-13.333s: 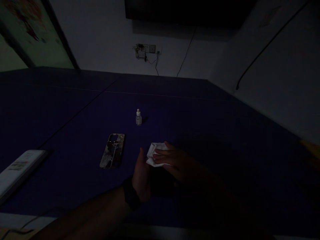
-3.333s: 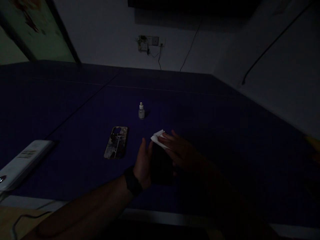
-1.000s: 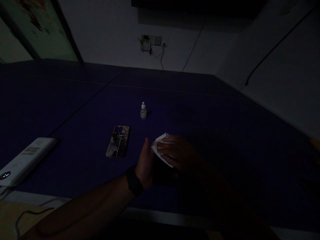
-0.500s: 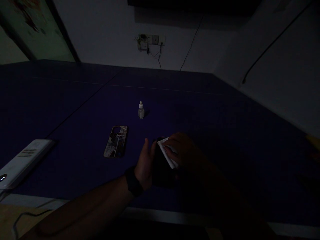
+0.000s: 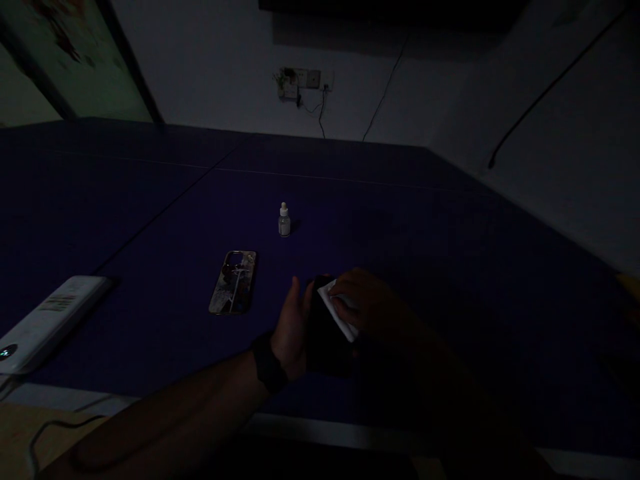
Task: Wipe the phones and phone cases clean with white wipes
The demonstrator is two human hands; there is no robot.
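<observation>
The scene is very dim. My left hand (image 5: 293,327) wraps round the left edge of a dark flat phone (image 5: 327,333) that rests on the blue table (image 5: 150,267). My right hand (image 5: 365,303) presses a folded white cloth (image 5: 337,313) down on the phone's top face. A black band sits on my left wrist. A patterned phone case (image 5: 233,281) lies to the left of my hands. A small white dropper bottle (image 5: 284,220) stands upright farther back.
A white flat device (image 5: 47,320) with a small light lies at the table's left edge. A cable runs over the wooden floor at the bottom left. Wall sockets with cords (image 5: 303,80) sit on the far wall. A framed picture (image 5: 65,53) leans at the upper left.
My right hand has slid the white cloth from the phone's far end toward me and a little right. My left hand has kept its hold on the phone.
</observation>
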